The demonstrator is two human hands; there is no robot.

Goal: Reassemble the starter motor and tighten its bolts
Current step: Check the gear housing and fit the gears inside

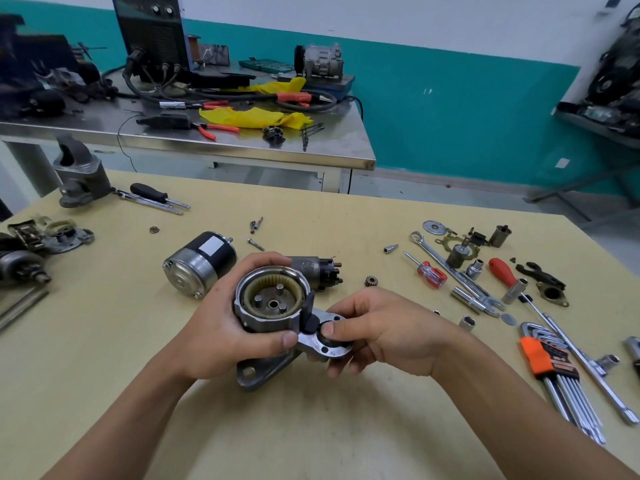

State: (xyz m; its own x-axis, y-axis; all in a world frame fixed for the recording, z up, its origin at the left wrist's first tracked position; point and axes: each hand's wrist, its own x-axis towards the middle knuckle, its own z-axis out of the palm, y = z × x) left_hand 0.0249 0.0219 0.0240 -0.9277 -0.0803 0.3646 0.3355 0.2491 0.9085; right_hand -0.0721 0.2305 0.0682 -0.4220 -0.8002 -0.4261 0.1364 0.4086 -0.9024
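The drive housing (272, 303) is held upright over the table (311, 427), with its toothed ring and three bare pins exposed. It is gripped by the left hand (221, 323) and pinched at the side by the right hand (377, 330). Reassembly is judged to be at an early stage: the motor body (199, 263), solenoid (315, 268), small gear (371, 281) and bolts (256, 225) lie unfitted behind it.

Bright even light, blurred warped edges

Blocked just behind the gear housing (273, 303) by the motor body (201, 263) and the solenoid (313, 266). Crowded to its right with a pinion gear (371, 281), sockets (467, 322), a red screwdriver (430, 274), a spanner (441, 258) and a hex key set (550, 365). Open to its left and on its near side over bare surface (104, 341). Loose bolts (254, 242) farther behind.
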